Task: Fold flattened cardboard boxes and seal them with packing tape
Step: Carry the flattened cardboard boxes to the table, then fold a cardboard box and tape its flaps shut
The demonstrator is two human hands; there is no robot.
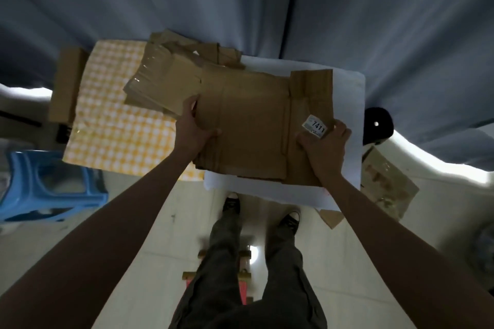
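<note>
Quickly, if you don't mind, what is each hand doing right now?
Left hand: grips the left edge of the top flattened cardboard box.
Right hand: grips the same box's right edge, beside the white sticker.

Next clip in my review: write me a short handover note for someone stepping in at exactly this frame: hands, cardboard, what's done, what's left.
Left hand: grips the left edge of the top flattened box, thumb on top.
Right hand: grips its right edge, beside the white 7411 sticker.
The box lies on a stack of flattened cardboard spanning the yellow checked cloth and the white table.
Done: nothing folded or sealed in view.
Left: open this box, fold its flaps, tape it, then the others. No packing tape is identifiable in view.
</note>
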